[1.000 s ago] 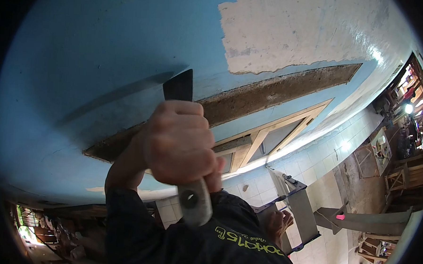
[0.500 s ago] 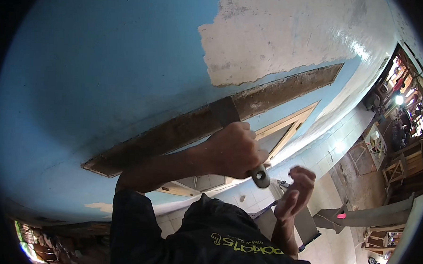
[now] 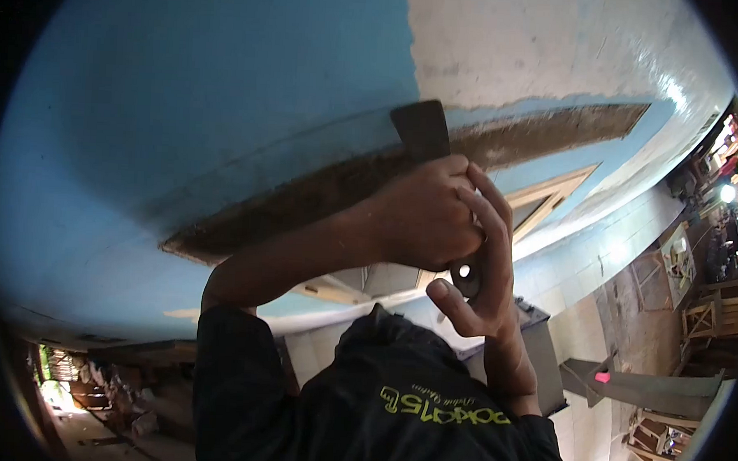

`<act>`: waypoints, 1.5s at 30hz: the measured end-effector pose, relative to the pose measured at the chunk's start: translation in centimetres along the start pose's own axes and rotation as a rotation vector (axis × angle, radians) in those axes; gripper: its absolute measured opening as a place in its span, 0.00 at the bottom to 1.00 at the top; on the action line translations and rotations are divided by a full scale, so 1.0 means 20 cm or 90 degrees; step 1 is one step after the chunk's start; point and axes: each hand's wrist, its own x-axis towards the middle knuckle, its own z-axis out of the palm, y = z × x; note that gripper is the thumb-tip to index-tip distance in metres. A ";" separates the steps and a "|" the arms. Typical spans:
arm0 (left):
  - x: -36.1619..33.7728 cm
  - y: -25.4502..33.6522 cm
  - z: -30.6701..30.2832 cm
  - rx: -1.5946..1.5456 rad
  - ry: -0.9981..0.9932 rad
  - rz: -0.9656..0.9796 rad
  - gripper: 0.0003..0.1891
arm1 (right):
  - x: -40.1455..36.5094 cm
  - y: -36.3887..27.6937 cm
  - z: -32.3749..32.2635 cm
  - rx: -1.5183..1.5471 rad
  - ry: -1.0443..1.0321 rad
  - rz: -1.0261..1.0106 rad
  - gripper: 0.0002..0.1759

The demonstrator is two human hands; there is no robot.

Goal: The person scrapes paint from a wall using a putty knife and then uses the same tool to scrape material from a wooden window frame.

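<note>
A scraper with a wide dark blade (image 3: 424, 127) is in my left hand (image 3: 423, 212), which is closed around its handle. The holed handle end shows below the fist. The blade lies over the upper edge of a long brown strip (image 3: 546, 138) in the blue wall (image 3: 252, 69), near the pale patch (image 3: 509, 47). Against the left fist are the curved fingers of my right hand (image 3: 495, 261). Its thumb stands apart, below the handle end, and I see nothing gripped in it.
Below the strip is a light wooden frame (image 3: 560, 192). A grey ledge or bench (image 3: 658, 393) with a pink object (image 3: 602, 377) stands at the lower right. Wooden furniture (image 3: 715, 320) is at the far right, and clutter (image 3: 143, 402) lies at the lower left.
The scraper blade has moved up from the brown strip to its upper edge. My right hand has risen from the lower right to touch my left hand. The view has shifted slightly.
</note>
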 end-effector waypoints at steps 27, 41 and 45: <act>-0.07 -0.06 0.10 -0.038 0.174 0.000 0.04 | -0.04 0.19 0.14 0.149 0.012 -0.006 0.39; -0.11 -0.02 0.13 0.003 0.151 -0.009 0.06 | -0.14 0.21 0.21 0.165 0.060 0.063 0.37; -0.07 -0.07 0.10 0.005 0.185 0.016 0.05 | -0.04 0.18 0.14 0.171 0.037 0.042 0.36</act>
